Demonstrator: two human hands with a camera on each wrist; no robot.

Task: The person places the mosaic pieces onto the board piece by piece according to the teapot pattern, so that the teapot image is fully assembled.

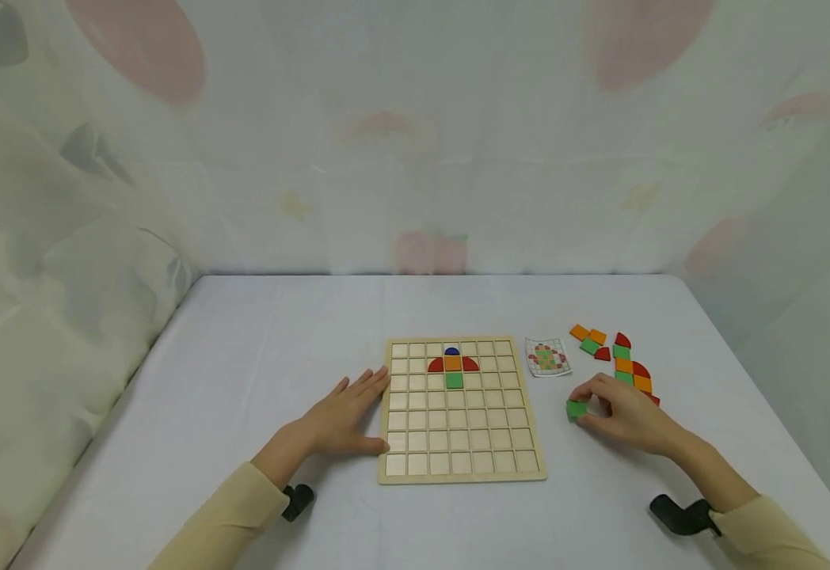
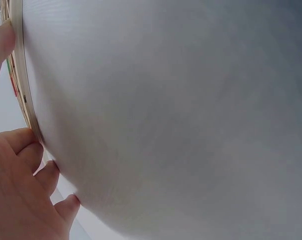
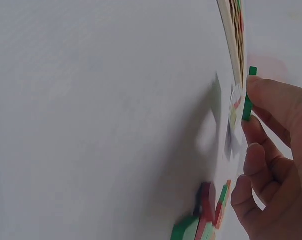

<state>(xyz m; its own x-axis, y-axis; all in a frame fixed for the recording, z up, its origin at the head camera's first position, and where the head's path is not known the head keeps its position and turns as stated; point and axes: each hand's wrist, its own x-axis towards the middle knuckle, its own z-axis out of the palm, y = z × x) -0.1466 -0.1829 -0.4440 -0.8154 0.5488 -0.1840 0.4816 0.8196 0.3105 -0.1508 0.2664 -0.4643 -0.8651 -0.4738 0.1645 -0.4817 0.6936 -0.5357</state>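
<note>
Between thumb and fingers my right hand (image 1: pixel 626 412) pinches a green square tile (image 1: pixel 576 410), held above the cloth in the right wrist view. To its left lies a wooden grid board (image 1: pixel 463 478) with square cells. Near the board's top sit a blue half-round tile (image 1: pixel 452 351), an orange square (image 1: pixel 453 363), a red quarter-round on each side of it, and a green square (image 1: pixel 454 381) below. My left hand (image 1: pixel 340 419) lies flat with spread fingers, its thumb and fingertips touching the board's left edge.
A small pattern card (image 1: pixel 548 358) lies right of the board. Loose orange, green and red tiles (image 1: pixel 624 366) are scattered beyond my right hand. White cloth (image 1: pixel 258 340) covers the table, with a patterned curtain (image 1: pixel 415 158) behind. Black wrist devices (image 1: pixel 680 514) show at both sleeves.
</note>
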